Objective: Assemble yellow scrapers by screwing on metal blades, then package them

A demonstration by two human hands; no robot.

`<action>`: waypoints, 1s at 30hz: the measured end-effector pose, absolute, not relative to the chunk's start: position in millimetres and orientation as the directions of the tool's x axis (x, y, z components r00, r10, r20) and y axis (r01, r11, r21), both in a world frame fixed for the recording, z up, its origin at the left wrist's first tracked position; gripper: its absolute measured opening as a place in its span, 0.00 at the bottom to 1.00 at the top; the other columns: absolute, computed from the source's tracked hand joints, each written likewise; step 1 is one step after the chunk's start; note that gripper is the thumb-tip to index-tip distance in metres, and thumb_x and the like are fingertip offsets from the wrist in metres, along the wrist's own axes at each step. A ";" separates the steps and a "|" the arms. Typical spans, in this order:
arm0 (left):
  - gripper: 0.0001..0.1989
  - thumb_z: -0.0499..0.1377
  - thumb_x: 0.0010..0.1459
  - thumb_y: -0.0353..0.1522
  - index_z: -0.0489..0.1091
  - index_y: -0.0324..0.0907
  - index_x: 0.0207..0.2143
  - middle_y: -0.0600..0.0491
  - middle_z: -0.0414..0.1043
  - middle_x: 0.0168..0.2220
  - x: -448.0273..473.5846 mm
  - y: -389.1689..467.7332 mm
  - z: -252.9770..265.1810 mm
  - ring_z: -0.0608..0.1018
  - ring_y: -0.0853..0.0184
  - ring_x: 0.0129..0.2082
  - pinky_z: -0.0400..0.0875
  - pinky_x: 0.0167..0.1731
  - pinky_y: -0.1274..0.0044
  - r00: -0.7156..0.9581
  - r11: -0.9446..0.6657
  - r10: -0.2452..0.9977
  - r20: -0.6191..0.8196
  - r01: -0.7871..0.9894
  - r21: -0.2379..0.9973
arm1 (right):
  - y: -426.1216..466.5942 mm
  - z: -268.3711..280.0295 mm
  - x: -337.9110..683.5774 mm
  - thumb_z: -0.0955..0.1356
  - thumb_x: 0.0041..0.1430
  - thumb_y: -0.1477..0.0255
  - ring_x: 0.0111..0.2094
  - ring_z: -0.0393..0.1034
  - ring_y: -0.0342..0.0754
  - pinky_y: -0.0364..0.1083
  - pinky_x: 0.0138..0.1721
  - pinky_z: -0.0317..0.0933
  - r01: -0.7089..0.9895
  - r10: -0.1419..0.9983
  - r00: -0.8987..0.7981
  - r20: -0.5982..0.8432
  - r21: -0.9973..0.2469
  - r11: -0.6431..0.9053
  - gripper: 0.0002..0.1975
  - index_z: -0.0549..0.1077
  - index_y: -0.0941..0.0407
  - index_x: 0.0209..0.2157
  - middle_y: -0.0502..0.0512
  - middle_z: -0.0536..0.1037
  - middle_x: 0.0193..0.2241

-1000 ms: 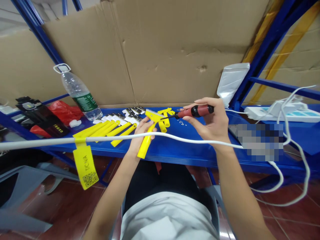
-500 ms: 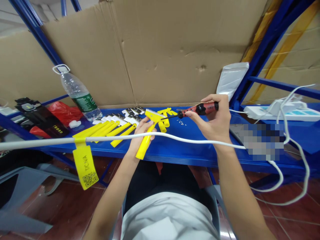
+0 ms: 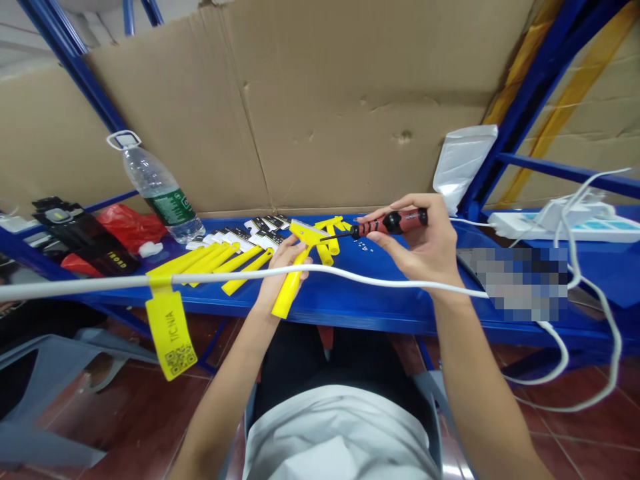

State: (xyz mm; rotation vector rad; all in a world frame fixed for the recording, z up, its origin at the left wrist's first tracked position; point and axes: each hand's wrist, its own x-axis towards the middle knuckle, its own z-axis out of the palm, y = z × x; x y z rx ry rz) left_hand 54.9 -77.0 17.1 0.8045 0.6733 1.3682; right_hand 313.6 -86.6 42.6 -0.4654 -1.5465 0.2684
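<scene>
A yellow scraper with a T-shaped head is gripped in my left hand, its handle pointing down toward me. My right hand is closed around a red and black screwdriver. The screwdriver's thin dark shaft reaches left, and its tip meets the side of the scraper's head. Several more yellow scrapers lie in a row left of my left hand, with black and white cards among them. Behind the held one are other yellow pieces. Tiny light bits, perhaps screws, are scattered on the blue tabletop.
A white cable with a yellow tag runs across the view in front of my hands. At the left stand a large water bottle, a red bag and a black box. A power strip lies right; cardboard backs the table.
My right hand and the screwdriver have shifted slightly left, and the fingers have changed position around its handle. The scraper and my left hand look unmoved.
</scene>
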 end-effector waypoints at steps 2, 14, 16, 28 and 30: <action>0.25 0.75 0.58 0.29 0.73 0.44 0.56 0.53 0.79 0.41 56.4 -78.6 19.6 0.77 0.75 0.25 0.66 0.18 0.87 0.091 0.021 0.995 0.038 -0.571 0.820 | -86.8 43.1 312.6 0.85 0.60 0.66 0.48 0.89 0.60 0.61 0.54 0.84 0.121 0.446 0.031 0.895 -0.446 0.887 0.26 0.74 0.45 0.53 0.51 0.88 0.44; 0.25 0.73 0.58 0.27 0.73 0.43 0.57 0.50 0.81 0.44 61.6 -82.3 26.7 0.77 0.75 0.25 0.66 0.17 0.86 0.076 0.024 0.997 0.026 -0.589 0.808 | -88.0 47.4 308.6 0.85 0.60 0.68 0.45 0.89 0.59 0.61 0.53 0.84 0.072 0.394 0.098 0.914 -0.401 0.913 0.26 0.73 0.46 0.52 0.51 0.88 0.44; 0.25 0.73 0.58 0.28 0.74 0.43 0.57 0.49 0.81 0.45 61.8 -82.5 26.7 0.78 0.75 0.25 0.66 0.17 0.86 0.079 0.032 0.997 0.018 -0.584 0.811 | -88.3 51.0 307.3 0.85 0.60 0.67 0.43 0.89 0.58 0.62 0.52 0.85 0.081 0.358 0.168 0.919 -0.375 0.924 0.26 0.72 0.45 0.51 0.50 0.88 0.42; 0.26 0.76 0.59 0.31 0.74 0.44 0.57 0.53 0.80 0.42 59.5 -82.1 20.2 0.80 0.73 0.28 0.70 0.20 0.85 0.087 0.014 0.995 0.042 -0.557 0.831 | -88.1 58.3 308.4 0.78 0.68 0.50 0.41 0.88 0.61 0.72 0.51 0.84 0.325 0.153 0.427 0.891 -0.309 0.894 0.24 0.65 0.44 0.51 0.53 0.85 0.41; 0.25 0.76 0.59 0.31 0.74 0.45 0.57 0.53 0.80 0.40 57.9 -80.8 18.5 0.80 0.73 0.27 0.70 0.20 0.85 0.093 0.015 0.995 0.042 -0.541 0.841 | -88.6 58.7 307.2 0.79 0.68 0.51 0.41 0.88 0.61 0.73 0.52 0.84 0.312 0.155 0.424 0.892 -0.305 0.900 0.24 0.65 0.44 0.50 0.52 0.85 0.40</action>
